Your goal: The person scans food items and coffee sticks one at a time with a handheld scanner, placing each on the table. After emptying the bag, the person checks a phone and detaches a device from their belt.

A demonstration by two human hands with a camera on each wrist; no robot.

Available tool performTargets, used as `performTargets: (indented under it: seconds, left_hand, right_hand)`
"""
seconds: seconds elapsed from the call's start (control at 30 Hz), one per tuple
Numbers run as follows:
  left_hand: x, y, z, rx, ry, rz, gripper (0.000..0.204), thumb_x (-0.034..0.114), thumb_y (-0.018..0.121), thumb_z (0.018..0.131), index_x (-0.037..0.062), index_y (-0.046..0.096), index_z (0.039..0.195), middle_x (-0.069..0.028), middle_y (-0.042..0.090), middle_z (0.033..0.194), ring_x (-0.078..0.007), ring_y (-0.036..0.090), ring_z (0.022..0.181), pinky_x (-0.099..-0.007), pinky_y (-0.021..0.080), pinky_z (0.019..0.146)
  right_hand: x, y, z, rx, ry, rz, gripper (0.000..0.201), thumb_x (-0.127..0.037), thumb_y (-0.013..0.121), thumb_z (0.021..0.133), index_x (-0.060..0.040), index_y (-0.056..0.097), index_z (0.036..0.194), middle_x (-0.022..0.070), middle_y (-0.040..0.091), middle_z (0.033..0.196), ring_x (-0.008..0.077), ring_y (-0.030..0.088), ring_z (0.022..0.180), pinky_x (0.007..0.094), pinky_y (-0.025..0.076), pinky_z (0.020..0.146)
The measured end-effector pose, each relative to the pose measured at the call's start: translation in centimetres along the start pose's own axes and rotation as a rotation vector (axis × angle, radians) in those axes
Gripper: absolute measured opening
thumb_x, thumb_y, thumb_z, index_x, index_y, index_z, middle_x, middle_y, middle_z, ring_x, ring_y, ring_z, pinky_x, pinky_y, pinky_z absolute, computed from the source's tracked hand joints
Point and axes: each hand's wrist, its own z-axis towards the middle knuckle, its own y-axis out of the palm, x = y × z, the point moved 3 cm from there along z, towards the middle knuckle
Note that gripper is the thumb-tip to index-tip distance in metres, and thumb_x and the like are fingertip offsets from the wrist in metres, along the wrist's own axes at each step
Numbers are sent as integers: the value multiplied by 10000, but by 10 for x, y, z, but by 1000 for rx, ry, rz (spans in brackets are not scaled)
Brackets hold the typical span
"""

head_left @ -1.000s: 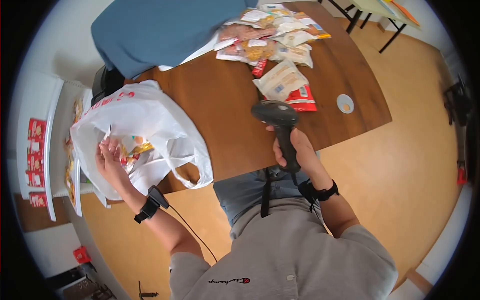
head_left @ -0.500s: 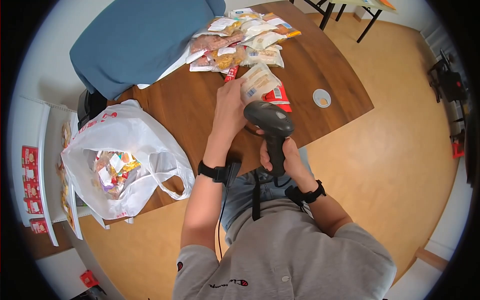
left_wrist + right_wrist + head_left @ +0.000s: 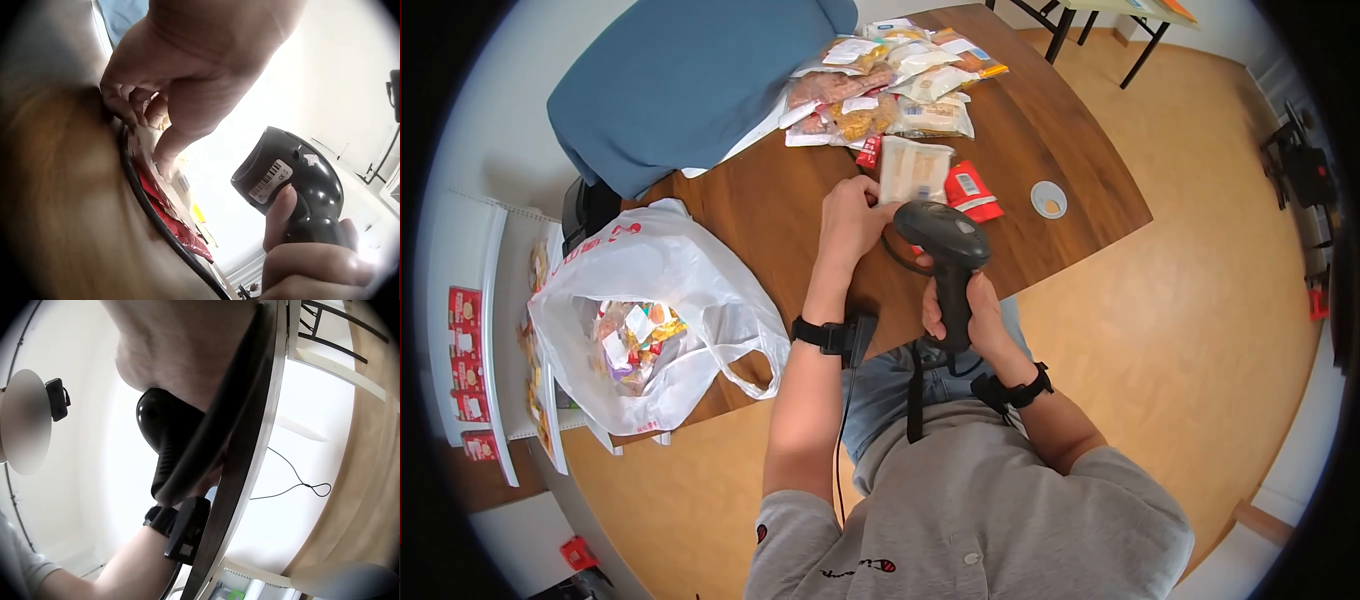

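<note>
My left hand (image 3: 850,222) pinches the near left edge of a pale, clear-wrapped food packet (image 3: 915,168) on the table. Thumb and fingers close on that edge in the left wrist view, just above a red packet (image 3: 172,215). From the head, the red packet (image 3: 972,192) shows a white barcode label. In my right hand (image 3: 988,322), I grip a black handheld barcode scanner (image 3: 945,238) by its handle. Its head is raised close to the near side of the pale packet. The right wrist view shows the scanner's dark body (image 3: 165,422) partly hidden behind its cable.
A white plastic bag (image 3: 710,265) with several food packets inside stands at the table's left. Further back lies a pile of packets (image 3: 890,85) beside a blue cloth (image 3: 690,90). A round whitish disc (image 3: 1049,200) is near the right edge. Shelves with red boxes (image 3: 467,370) stand left.
My left hand has come out of the bag and across to the pale packet, which has since turned to lie straighter. The right hand keeps its grip on the scanner.
</note>
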Motion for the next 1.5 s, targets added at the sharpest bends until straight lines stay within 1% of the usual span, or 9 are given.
performTargets:
  seconds: [0.07, 0.4, 0.53, 0.87, 0.97, 1.17, 1.27, 1.4, 1.5]
  left_hand:
    - [-4, 2, 0, 84, 152, -52, 263, 200, 773, 777, 3, 652, 902, -121, 646, 723, -239, 637, 672, -354, 496, 639]
    - [-48, -62, -66, 402, 145, -530, 67, 13, 619, 913, 30, 563, 944, 2, 565, 695, -43, 479, 617, -210, 381, 568]
    - [-73, -66, -94, 572, 13, -539, 50, 16, 606, 937, 20, 574, 974, 34, 550, 668, -16, 426, 595, -190, 340, 557]
    - [-70, -52, -103, 702, 70, -568, 84, 27, 657, 911, 29, 595, 967, 12, 596, 658, -23, 454, 609, -187, 366, 565]
    - [-70, -60, -114, 561, -55, -505, 124, -9, 646, 911, 22, 571, 1005, 3, 625, 810, -33, 557, 717, -164, 407, 631]
    - [-90, -122, -182, 906, 20, -680, 167, -55, 634, 885, 27, 570, 1015, -68, 649, 893, -83, 614, 755, -205, 484, 647]
    - [-134, -174, -219, 1224, 17, -624, 104, 18, 617, 937, 22, 551, 1017, -50, 637, 841, -124, 622, 739, -242, 535, 656]
    - [-177, -238, -220, 1417, -112, -605, 225, 77, 624, 954, -42, 501, 1101, -117, 594, 990, -208, 653, 951, -297, 571, 814]
    - [-162, -255, -190, 1262, 23, -662, 352, 95, 621, 956, -101, 438, 1184, -188, 514, 1197, -274, 639, 1019, -329, 557, 916]
  right_hand:
    - [0, -1, 0, 7, -5, 3, 801, -658, 367, 958, 18, 412, 1385, 86, 548, 743, 131, 529, 563, 269, 441, 543]
    - [-4, 3, 4, -50, 86, -100, 811, -677, 358, 946, -1, 392, 1393, 78, 548, 737, 121, 524, 554, 256, 426, 536]
    - [-1, 15, 5, -126, 199, -194, 612, -550, 446, 989, -6, 474, 1267, 56, 567, 735, 98, 524, 566, 247, 437, 549]
    - [6, 40, 8, -273, 264, -460, 407, -371, 459, 1023, 9, 510, 1159, 48, 569, 714, 86, 521, 564, 250, 431, 537]
    - [10, 35, 6, -254, 263, -374, 340, -288, 451, 1026, 11, 517, 1175, 43, 577, 699, 89, 530, 561, 254, 439, 539]
    - [5, 24, 6, -187, 246, -162, 680, -597, 370, 990, 0, 486, 1293, 55, 553, 699, 90, 499, 548, 239, 408, 534]
    - [10, 19, 8, -196, 241, -111, 692, -599, 358, 994, -4, 476, 1326, 54, 555, 705, 87, 498, 549, 234, 403, 532]
    - [10, 23, 10, -219, 249, -127, 686, -600, 364, 992, -11, 477, 1324, 50, 553, 706, 86, 498, 554, 233, 402, 537]
    - [7, 23, 10, -192, 272, -128, 668, -588, 369, 997, -16, 478, 1325, 46, 552, 714, 84, 499, 559, 233, 407, 543]
